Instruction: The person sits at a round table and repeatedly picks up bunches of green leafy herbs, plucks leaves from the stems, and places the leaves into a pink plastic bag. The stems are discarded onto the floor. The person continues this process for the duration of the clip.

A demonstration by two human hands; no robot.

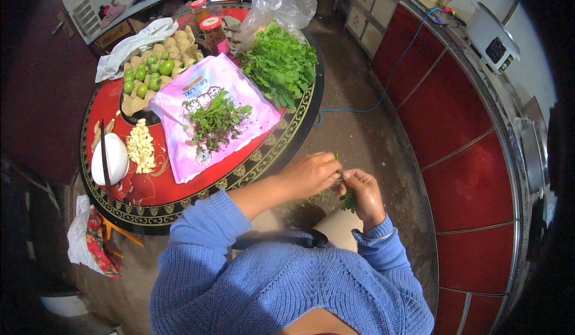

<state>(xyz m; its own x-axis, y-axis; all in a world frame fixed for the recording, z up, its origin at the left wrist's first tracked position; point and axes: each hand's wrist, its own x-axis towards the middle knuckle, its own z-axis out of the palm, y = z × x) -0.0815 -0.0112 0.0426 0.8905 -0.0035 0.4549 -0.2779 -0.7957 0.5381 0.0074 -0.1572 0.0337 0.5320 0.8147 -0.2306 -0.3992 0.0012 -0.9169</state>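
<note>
My left hand (311, 175) and my right hand (363, 192) meet in front of me, to the right of the round table's edge. Between their fingertips they pinch a thin stem of a leafy green sprig (348, 200). Its leaves hang below my right hand, and more green shows behind the fingers. On the table, a pink plastic package (179, 141) lies flat with a small heap of leafy greens (215, 119) and dark crumbs of dirt on it. A larger bunch of leafy greens (283, 63) rests beyond it, partly against a clear plastic bag (280, 9).
The red round table (121, 195) also carries peeled garlic cloves (141, 146), a white bowl (110, 159) with chopsticks (105, 155), green tomatoes (153, 82) on an egg carton (134, 105), and lidded jars (213, 34). Red cabinets (467, 155) line the right, with a blue cable (350, 110) on the floor.
</note>
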